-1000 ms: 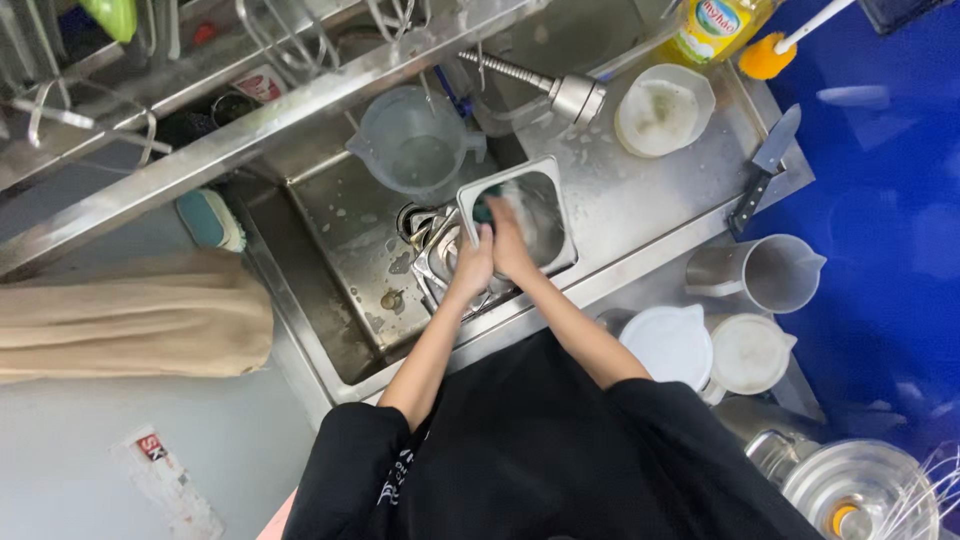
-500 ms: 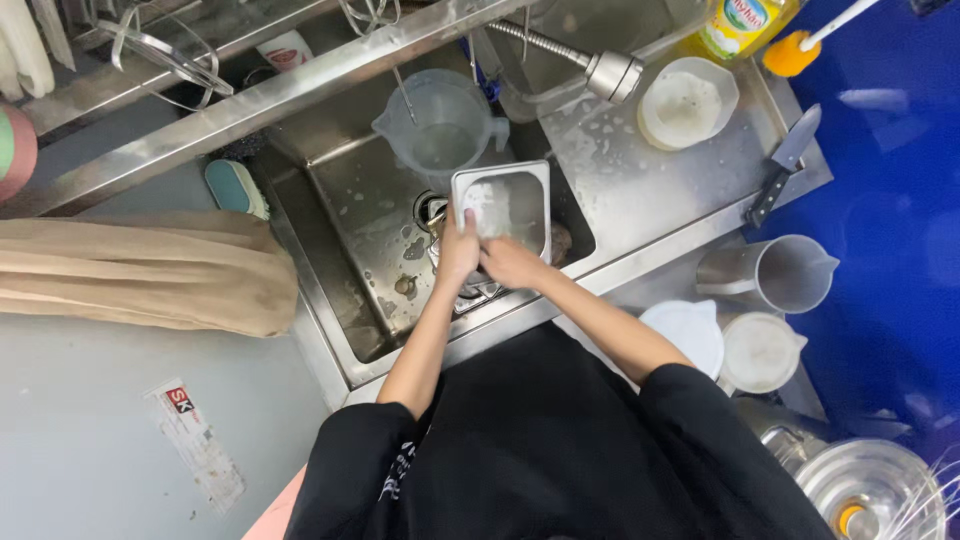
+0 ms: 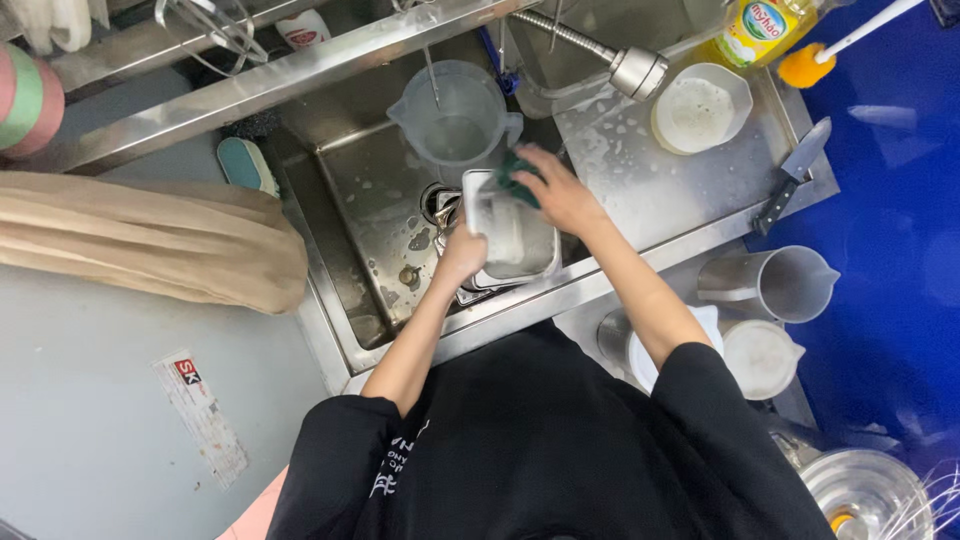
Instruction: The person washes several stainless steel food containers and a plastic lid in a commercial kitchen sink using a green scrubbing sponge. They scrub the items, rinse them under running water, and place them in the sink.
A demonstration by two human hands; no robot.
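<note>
- The rectangular steel pan (image 3: 512,235) sits down in the sink (image 3: 350,210), tipped up on one side over the drain, with a few pieces of cutlery half hidden beneath it.
- Your left hand (image 3: 463,252) is closed around the pan's near left rim, propping it at an angle.
- Your right hand (image 3: 560,195) is curled over a green scouring sponge (image 3: 518,176), pressing it against the pan's far edge just under the clear measuring jug (image 3: 455,120).
- By my reading, you are mid-scrub: the pan is soaped rather than rinsed, and no water can be seen running from the spray head (image 3: 640,72).
- The next move calls for a firm left-hand grip while the sponge works across the inside and corners; the wet rim may slip, so keep your fingers wrapped round it.
- Mind the jug, which stands touching or just beside the pan's far edge and could be knocked.
- On the wet drainboard to the right stands a white tub (image 3: 700,108), with a yellow dish-soap bottle (image 3: 752,30) near it.
- A black-handled knife (image 3: 792,175) lies at the counter's right edge, well apart from your hands.
- A steel jug (image 3: 775,285) and a white lidded container (image 3: 762,355) wait below it.
</note>
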